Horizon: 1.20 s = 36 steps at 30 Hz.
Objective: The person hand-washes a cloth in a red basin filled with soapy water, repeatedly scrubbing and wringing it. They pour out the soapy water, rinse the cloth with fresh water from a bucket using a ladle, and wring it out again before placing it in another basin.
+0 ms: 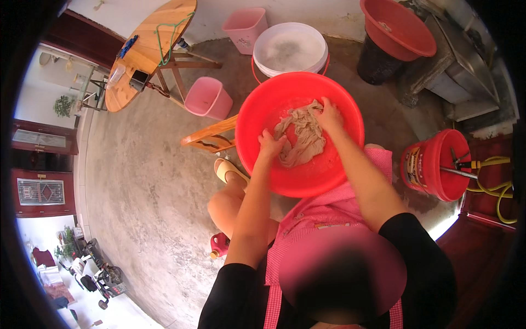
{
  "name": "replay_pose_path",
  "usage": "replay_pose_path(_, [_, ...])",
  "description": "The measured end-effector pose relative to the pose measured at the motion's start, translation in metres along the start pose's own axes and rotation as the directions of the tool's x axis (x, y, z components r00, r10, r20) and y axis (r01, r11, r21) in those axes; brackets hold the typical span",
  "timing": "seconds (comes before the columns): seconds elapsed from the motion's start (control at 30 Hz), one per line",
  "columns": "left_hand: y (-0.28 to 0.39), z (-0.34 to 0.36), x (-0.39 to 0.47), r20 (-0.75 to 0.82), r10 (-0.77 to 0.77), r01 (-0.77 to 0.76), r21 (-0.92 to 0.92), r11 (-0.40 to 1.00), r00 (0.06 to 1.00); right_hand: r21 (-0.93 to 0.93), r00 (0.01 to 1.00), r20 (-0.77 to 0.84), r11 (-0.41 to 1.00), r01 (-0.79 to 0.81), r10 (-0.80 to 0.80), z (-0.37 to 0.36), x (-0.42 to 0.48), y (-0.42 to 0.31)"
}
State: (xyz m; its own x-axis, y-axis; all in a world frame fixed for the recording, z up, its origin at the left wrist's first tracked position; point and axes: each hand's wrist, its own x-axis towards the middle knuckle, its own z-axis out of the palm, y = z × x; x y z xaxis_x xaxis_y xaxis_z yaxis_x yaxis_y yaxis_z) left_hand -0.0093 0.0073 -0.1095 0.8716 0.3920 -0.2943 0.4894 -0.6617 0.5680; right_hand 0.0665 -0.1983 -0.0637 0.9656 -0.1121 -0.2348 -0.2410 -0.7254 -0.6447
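Note:
A wide red plastic basin (312, 183) sits in front of me, its near side close to my pink checked apron (312, 222). Inside it lies a crumpled, wet-looking beige cloth (304, 135), bunched into a loose curve around a patch of bare red bottom. My left hand (271, 144) grips the cloth's left end. Up at the right, my right hand (330, 116) has its fingers on the cloth's upper end and holds it. The fingertips of both hands are partly hidden by folds.
Beyond the basin stands a white bucket (263, 61) of cloudy water. Pink bins (207, 98) and a wooden table (164, 33) with a green hanger (169, 41) are left of it. At right are a red bucket (446, 164) and a yellow hose (489, 187). A bottle (220, 244) stands by my leg.

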Motion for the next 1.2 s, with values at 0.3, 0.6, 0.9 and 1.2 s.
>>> replay_pose_path(0.3, [0.004, 0.015, 0.024, 0.635, 0.134, 0.643, -0.766, -0.022, 0.761, 0.448, 0.914, 0.235, 0.871, 0.201, -0.332, 0.037, -0.104, -0.057])
replay_pose_path(0.6, [0.052, -0.019, -0.007, 0.621, 0.117, 0.629, -0.776, -0.051, 0.775, -0.127, 0.978, 0.064, 0.970, 0.208, -0.201, 0.033, 0.004, 0.019])
replay_pose_path(0.9, [0.021, 0.006, 0.008, 0.702, 0.009, 0.694, -0.705, 0.145, 0.712, 0.472, 0.919, 0.374, 0.878, -0.075, -0.123, 0.069, -0.029, -0.001])
replay_pose_path(1.2, [0.020, 0.026, 0.007, 0.475, 0.604, 0.670, -0.730, -0.136, 0.640, 0.200, 0.878, 0.064, 0.868, 0.455, -0.475, 0.036, -0.077, -0.051])
